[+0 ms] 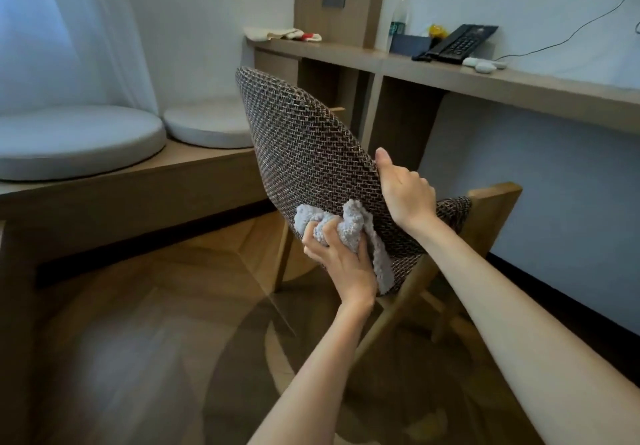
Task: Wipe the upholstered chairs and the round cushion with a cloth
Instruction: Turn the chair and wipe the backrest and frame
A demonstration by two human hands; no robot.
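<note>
Your left hand (341, 257) bunches the pale grey terry cloth (349, 222) against the tilted brown woven chair back (304, 139); your right hand (405, 191) grips its edge. Brace firmly and wipe in long, overlapping strokes.

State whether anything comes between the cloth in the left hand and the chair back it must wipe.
Nothing visible does. The left hand grips the bunched grey cloth, which lies directly against the woven chair back. The right hand grips the back's edge just right of the cloth, beside it, not in between.
</note>
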